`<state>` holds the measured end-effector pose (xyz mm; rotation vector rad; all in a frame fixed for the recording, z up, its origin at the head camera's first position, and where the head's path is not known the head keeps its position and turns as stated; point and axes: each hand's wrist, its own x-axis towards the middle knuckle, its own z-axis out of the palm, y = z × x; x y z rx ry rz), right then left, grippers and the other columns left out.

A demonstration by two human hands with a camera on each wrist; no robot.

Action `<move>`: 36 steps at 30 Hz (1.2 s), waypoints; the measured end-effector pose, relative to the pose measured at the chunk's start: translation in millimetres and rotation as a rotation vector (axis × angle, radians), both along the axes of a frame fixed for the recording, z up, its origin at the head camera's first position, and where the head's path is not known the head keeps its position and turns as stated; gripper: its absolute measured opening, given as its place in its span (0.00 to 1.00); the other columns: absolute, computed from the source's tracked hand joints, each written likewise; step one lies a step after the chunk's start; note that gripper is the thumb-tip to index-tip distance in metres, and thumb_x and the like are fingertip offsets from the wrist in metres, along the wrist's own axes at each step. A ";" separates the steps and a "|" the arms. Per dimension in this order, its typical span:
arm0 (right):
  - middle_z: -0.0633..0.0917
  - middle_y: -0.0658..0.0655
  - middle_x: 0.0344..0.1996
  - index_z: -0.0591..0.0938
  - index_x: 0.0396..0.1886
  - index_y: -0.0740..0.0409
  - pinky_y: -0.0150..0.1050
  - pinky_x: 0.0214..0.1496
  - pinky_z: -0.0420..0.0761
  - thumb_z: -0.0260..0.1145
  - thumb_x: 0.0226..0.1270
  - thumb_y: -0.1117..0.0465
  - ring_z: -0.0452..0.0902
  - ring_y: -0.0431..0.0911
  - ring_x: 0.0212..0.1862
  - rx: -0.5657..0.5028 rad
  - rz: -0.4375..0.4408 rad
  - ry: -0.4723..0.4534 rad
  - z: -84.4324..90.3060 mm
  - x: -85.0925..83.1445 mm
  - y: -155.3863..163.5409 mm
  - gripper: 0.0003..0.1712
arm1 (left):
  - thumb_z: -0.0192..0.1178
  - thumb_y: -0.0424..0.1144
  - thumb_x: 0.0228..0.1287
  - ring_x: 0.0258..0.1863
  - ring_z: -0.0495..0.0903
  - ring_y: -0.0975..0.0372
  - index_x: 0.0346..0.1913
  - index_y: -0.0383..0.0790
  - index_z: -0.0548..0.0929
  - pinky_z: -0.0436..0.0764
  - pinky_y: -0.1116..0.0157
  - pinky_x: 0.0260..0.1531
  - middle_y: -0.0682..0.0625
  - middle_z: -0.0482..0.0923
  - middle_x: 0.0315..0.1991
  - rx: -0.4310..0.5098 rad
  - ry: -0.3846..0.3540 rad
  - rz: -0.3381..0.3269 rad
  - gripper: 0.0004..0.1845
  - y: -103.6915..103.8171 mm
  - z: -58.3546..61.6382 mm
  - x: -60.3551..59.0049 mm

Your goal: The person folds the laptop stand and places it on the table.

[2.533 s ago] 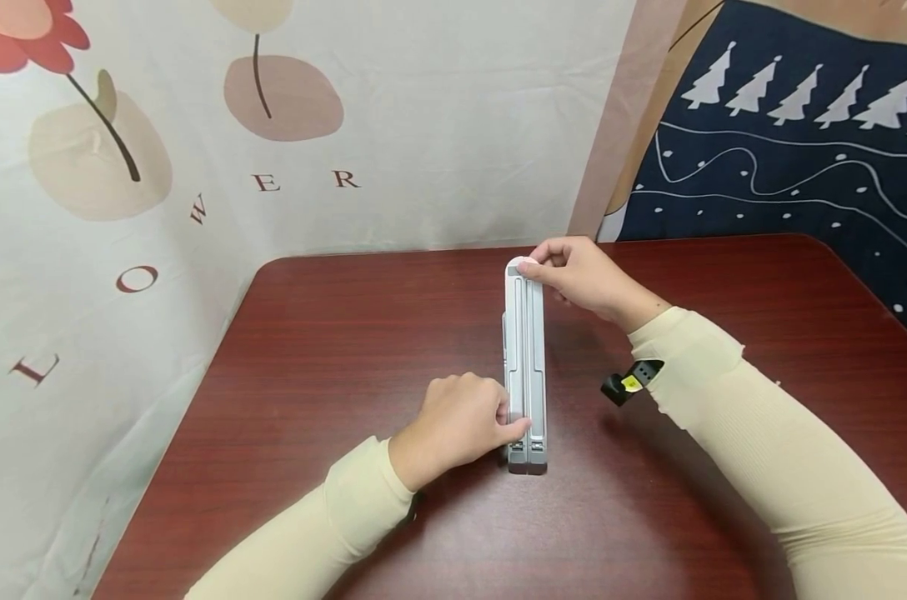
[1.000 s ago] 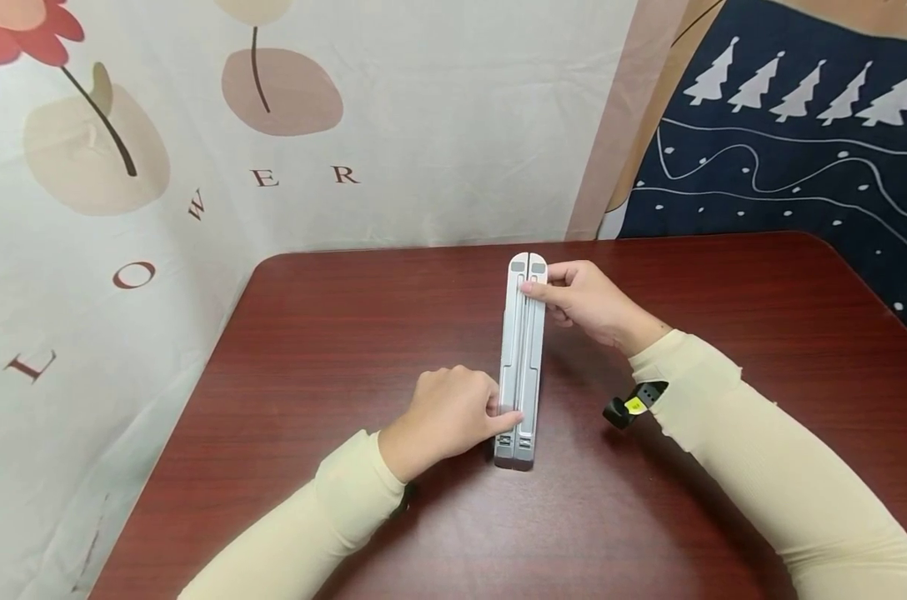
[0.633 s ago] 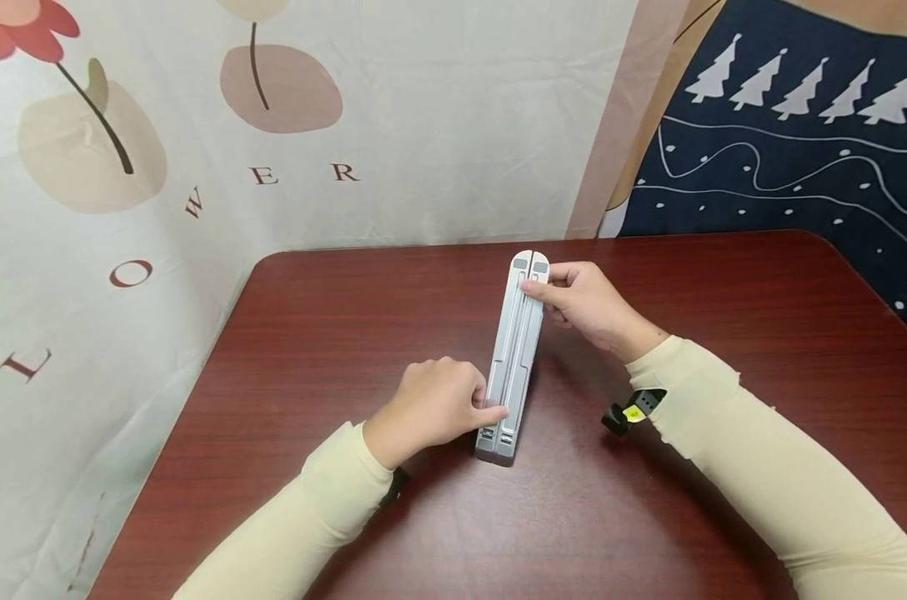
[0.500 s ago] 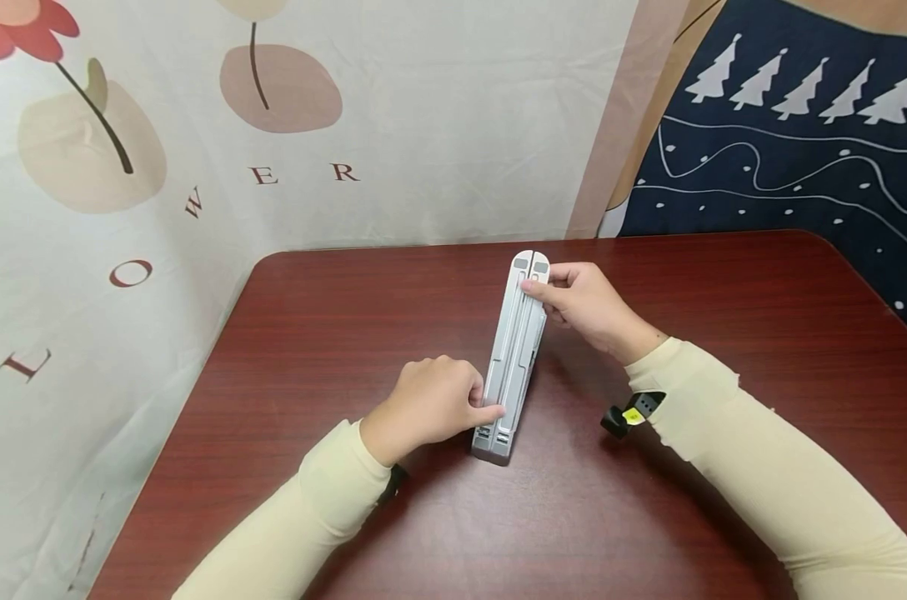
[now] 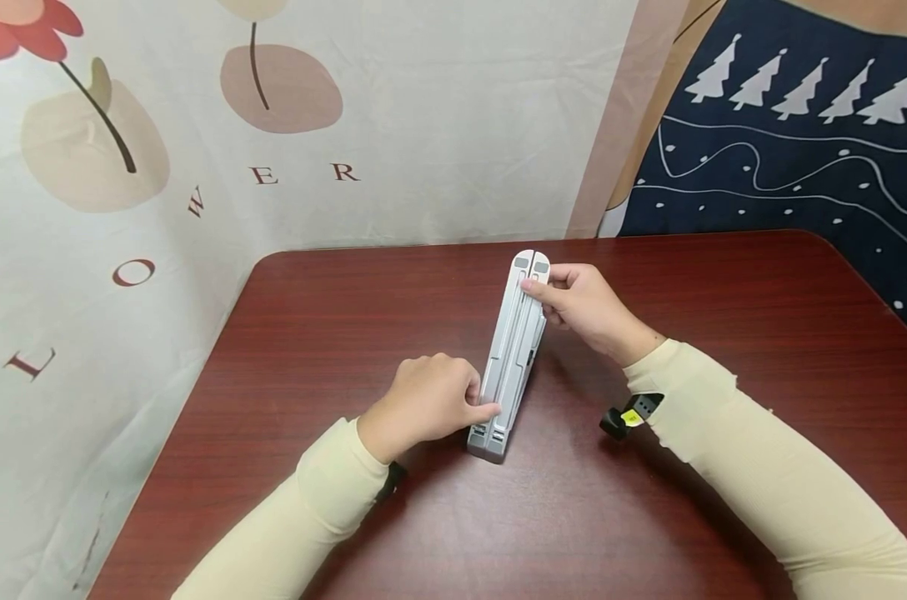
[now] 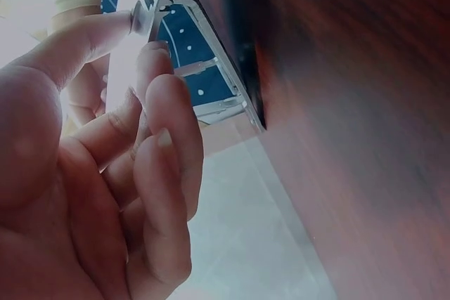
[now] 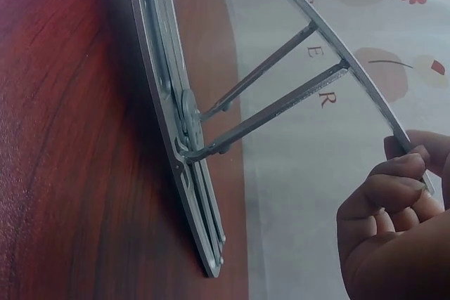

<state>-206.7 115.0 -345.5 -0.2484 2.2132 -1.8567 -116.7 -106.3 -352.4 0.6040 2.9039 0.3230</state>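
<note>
A silver folding laptop stand [image 5: 508, 358] stands on the table, its two long rails side by side. My left hand [image 5: 433, 396] pinches its near end, the thumb lying over the top of the rails. At the far end, my right hand [image 5: 592, 307] holds the stand between thumb and fingers, just below two grey pads. The right wrist view shows the upper rail raised at an angle over the base, with two struts [image 7: 267, 114] between them. In the left wrist view, the fingers hide part of the stand's frame [image 6: 211, 43].
The dark red-brown wooden table [image 5: 333, 333] lies under both hands. Behind it hangs a pale curtain [image 5: 438, 125] with flowers and letters, and a navy cloth [image 5: 784, 158] with white trees. A black device [image 5: 629, 415] sits at the right wrist.
The stand's near end has swung left with my left hand, so the stand now slants. My right hand has shifted slightly down from the far tip. In the last half second movement is slight.
</note>
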 end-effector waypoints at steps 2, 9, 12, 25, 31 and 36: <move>0.73 0.46 0.16 0.81 0.46 0.67 0.31 0.23 0.65 0.66 0.71 0.57 0.64 0.37 0.19 0.003 -0.009 0.004 -0.2 0.8 -0.4 0.16 | 0.67 0.63 0.56 0.17 0.69 0.65 0.10 0.55 0.69 0.66 0.62 0.17 0.62 0.64 0.11 -0.004 -0.002 0.001 0.27 -1.4 0.5 -0.9; 0.75 0.46 0.16 0.81 0.48 0.67 0.30 0.22 0.65 0.66 0.71 0.57 0.65 0.37 0.19 0.014 -0.045 0.015 0.6 4.7 -2.0 0.17 | 0.68 0.64 0.55 0.18 0.70 0.64 0.11 0.55 0.71 0.67 0.62 0.18 0.62 0.65 0.12 -0.007 -0.023 0.004 0.27 -6.8 0.0 -5.5; 0.74 0.46 0.15 0.81 0.48 0.67 0.30 0.21 0.64 0.66 0.71 0.57 0.64 0.37 0.18 0.008 -0.063 0.019 1.0 6.4 -3.4 0.16 | 0.68 0.65 0.55 0.19 0.71 0.64 0.11 0.55 0.71 0.68 0.61 0.19 0.62 0.66 0.12 -0.012 -0.035 0.005 0.27 -8.3 0.3 -6.9; 0.76 0.45 0.16 0.79 0.50 0.68 0.29 0.21 0.65 0.65 0.72 0.58 0.64 0.36 0.18 -0.024 -0.105 0.010 2.8 16.7 -2.6 0.17 | 0.68 0.65 0.54 0.21 0.73 0.65 0.13 0.56 0.74 0.69 0.61 0.23 0.62 0.71 0.14 -0.003 -0.068 -0.003 0.24 -11.3 0.7 -10.0; 0.78 0.45 0.18 0.79 0.50 0.68 0.29 0.21 0.65 0.65 0.72 0.59 0.64 0.36 0.18 -0.023 -0.112 -0.001 3.8 22.7 1.3 0.17 | 0.68 0.65 0.54 0.21 0.73 0.66 0.13 0.56 0.75 0.70 0.61 0.24 0.62 0.72 0.15 0.003 -0.080 -0.005 0.24 -11.0 0.9 -9.5; 0.78 0.46 0.18 0.78 0.51 0.68 0.29 0.22 0.64 0.64 0.72 0.58 0.64 0.36 0.18 -0.033 -0.113 -0.011 4.3 25.7 4.2 0.17 | 0.69 0.65 0.53 0.21 0.73 0.65 0.13 0.56 0.75 0.70 0.61 0.24 0.62 0.72 0.15 0.004 -0.079 -0.006 0.24 -10.3 1.2 -9.1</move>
